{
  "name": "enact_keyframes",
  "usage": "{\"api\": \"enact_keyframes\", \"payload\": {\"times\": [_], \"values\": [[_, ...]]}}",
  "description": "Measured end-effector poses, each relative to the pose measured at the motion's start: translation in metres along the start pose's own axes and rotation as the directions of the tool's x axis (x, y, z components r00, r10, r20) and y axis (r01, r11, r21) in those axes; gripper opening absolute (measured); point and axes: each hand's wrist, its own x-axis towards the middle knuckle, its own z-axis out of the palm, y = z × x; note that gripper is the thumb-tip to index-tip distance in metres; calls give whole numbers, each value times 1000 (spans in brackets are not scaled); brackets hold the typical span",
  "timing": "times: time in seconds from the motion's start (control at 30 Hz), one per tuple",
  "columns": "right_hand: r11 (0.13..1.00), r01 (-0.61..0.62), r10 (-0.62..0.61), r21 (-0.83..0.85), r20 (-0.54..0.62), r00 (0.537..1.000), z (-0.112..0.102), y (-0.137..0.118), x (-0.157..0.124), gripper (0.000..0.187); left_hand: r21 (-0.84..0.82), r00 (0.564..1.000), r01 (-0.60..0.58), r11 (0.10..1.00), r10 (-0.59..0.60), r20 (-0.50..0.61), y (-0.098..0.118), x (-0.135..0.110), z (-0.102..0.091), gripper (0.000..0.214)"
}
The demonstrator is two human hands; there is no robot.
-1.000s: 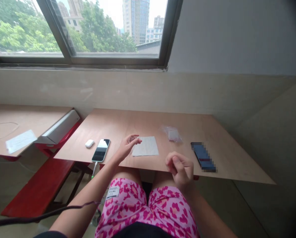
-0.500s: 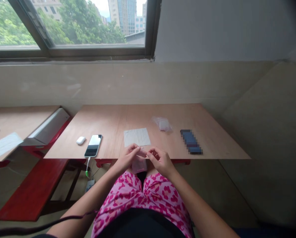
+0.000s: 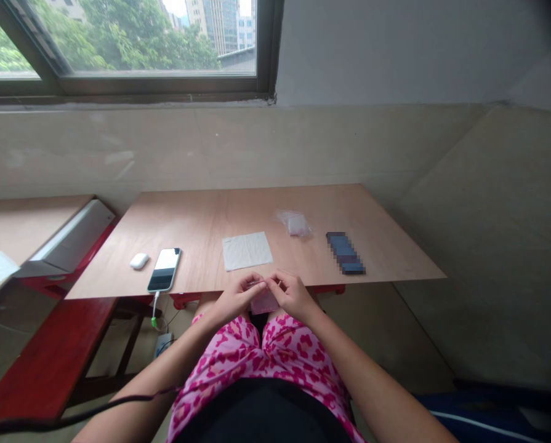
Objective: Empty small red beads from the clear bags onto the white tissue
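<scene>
My left hand [image 3: 238, 296] and my right hand [image 3: 290, 294] meet just in front of the near edge of the wooden table [image 3: 210, 215], above my knees. Both pinch a small clear plastic bag [image 3: 263, 301] that hangs between them; its contents are too small to make out. A white sheet of paper [image 3: 247, 250] lies flat on the table just beyond my hands. Further back right sits another small clear bag [image 3: 294, 223].
A phone [image 3: 164, 269] on a charging cable lies at the table's left, with a white earbud case [image 3: 139, 261] beside it. A dark blurred-out object [image 3: 345, 252] lies at the right. A red bench [image 3: 39, 363] and a second table [image 3: 21, 227] stand to the left.
My left hand came back from the paper and my right hand rose to meet it; both now pinch the small bag. The camera tilted down and turned right.
</scene>
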Motion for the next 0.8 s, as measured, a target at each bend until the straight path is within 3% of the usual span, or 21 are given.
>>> {"api": "enact_keyframes", "payload": {"times": [0.3,0.6,0.8], "values": [[998,56,-57,-41,-13,998,4,-1,-1,28,100,997,-63,993,66,-31,-1,3,-2,32],[996,-9,10,89,-6,1000,13,3,-2,35,211,989,-140,967,148,-24,4,-1,-3,32],[999,-1,1,43,-6,1000,12,0,-4,35,261,983,-163,951,180,-42,3,1,-2,33]]}}
